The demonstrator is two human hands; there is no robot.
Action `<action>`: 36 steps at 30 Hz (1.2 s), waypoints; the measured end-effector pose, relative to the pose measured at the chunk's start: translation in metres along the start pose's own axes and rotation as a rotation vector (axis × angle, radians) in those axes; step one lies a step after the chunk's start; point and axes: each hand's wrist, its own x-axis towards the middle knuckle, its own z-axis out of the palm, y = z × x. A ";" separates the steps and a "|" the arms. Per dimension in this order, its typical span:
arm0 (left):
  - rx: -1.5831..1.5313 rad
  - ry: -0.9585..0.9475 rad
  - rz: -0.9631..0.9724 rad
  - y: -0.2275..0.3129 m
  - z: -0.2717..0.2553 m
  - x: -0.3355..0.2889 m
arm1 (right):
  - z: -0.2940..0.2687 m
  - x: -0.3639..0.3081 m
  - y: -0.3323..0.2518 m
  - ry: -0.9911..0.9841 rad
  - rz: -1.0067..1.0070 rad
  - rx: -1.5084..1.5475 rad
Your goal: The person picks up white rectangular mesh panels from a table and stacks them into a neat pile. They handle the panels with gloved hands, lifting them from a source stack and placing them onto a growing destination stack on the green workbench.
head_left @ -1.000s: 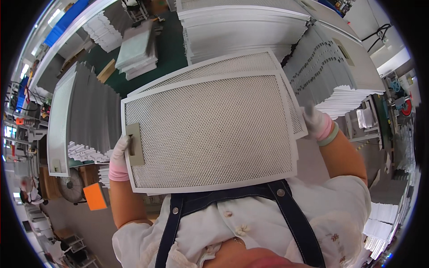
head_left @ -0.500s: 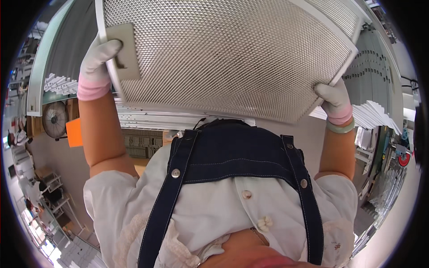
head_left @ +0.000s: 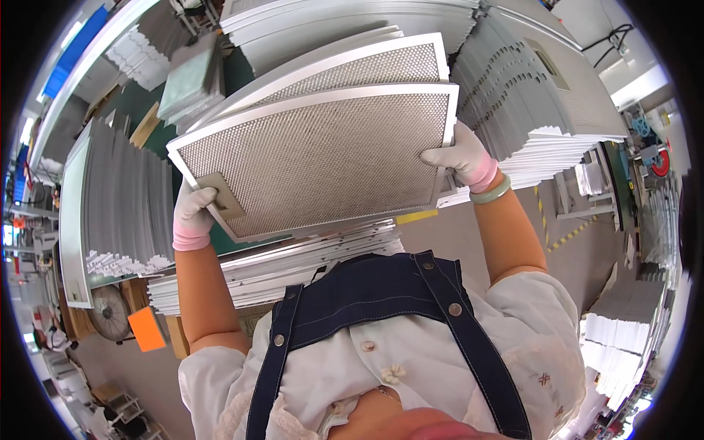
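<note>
A metal mesh filter panel point(head_left: 323, 154) with a pale metal frame is held up in front of my chest, its mesh face toward me. My left hand point(head_left: 195, 213), in a white glove with a pink cuff, grips its lower left edge. That thumb presses on a plate with a finger recess point(head_left: 220, 196). Across from it, my right hand point(head_left: 466, 156), gloved alike, clasps the right edge with the thumb over the frame. Just behind stands a second mesh panel point(head_left: 352, 73), partly covered by the first; whether the two touch I cannot tell. The fingers behind the frame are hidden.
Upright stacks of panels stand at the left point(head_left: 125, 205) and right point(head_left: 513, 88), with another stack point(head_left: 352, 26) behind. A flat pile of panels point(head_left: 286, 264) lies below the held one. An orange board point(head_left: 147, 328) and a round fan point(head_left: 110, 314) are at lower left.
The held panel has come down from close to the camera and looks smaller, with both hands still on it. My view has shifted, showing more of the stacks around.
</note>
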 end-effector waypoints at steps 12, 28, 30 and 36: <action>0.336 -0.134 0.286 -0.021 -0.022 0.020 | -0.016 0.003 0.041 -0.054 -0.132 -0.176; 0.224 0.076 0.489 -0.049 -0.061 0.011 | 0.017 -0.022 0.071 0.233 -0.370 -0.081; 0.138 0.020 0.461 -0.047 -0.047 0.008 | 0.006 -0.019 0.079 0.209 -0.329 -0.189; 0.056 0.118 0.491 -0.052 -0.016 0.007 | 0.006 -0.002 0.071 0.133 -0.347 0.034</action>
